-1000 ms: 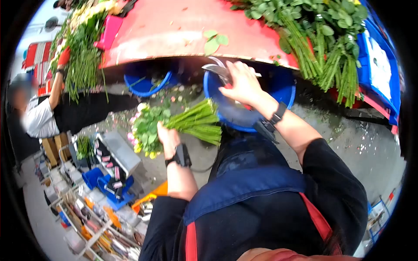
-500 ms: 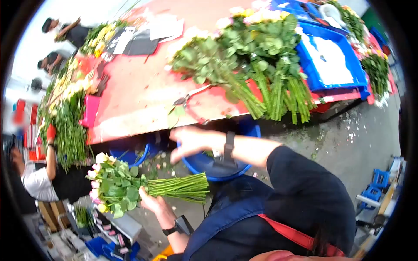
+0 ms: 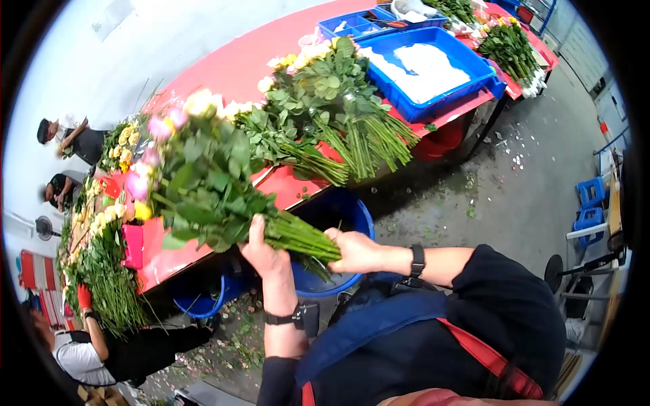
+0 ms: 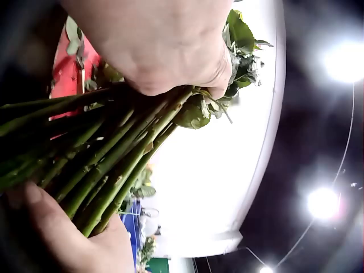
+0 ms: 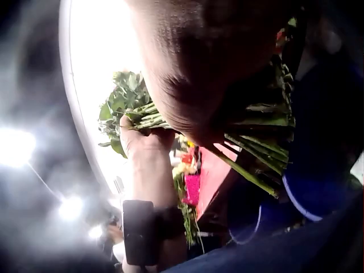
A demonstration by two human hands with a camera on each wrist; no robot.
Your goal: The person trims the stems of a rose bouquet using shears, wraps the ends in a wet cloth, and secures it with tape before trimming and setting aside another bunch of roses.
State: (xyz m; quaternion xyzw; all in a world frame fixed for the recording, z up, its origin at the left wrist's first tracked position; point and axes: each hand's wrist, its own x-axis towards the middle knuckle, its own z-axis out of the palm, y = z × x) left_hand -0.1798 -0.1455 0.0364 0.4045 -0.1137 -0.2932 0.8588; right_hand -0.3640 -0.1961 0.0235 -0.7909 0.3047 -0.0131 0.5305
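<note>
A bunch of pink, yellow and cream roses (image 3: pixel 210 172) slants across the front of the table, flower heads up to the left. My left hand (image 3: pixel 265 256) grips it at the base of the leaves, thumb up along the stems. Around the lower stems (image 3: pixel 294 233) close the fingers of my right hand (image 3: pixel 360 252), near the cut ends. In the left wrist view the bare green stems (image 4: pixel 116 156) run between both hands. Several stem ends (image 5: pixel 256 159) stick out past my right hand in the right wrist view.
More rose bunches (image 3: pixel 328 101) lie on the red table (image 3: pixel 271 27), beside a blue tray (image 3: pixel 433 111) with white contents. Below the edge stand a blue bucket (image 3: pixel 367 220) and another bucket (image 3: pixel 222 298). A person (image 3: pixel 78 358) works at the left by a pink box (image 3: pixel 133 247).
My right hand held pruning shears, left them on the table and now grips the stem ends. The bunch has been raised and tilted, flower heads upward. The head view has turned right.
</note>
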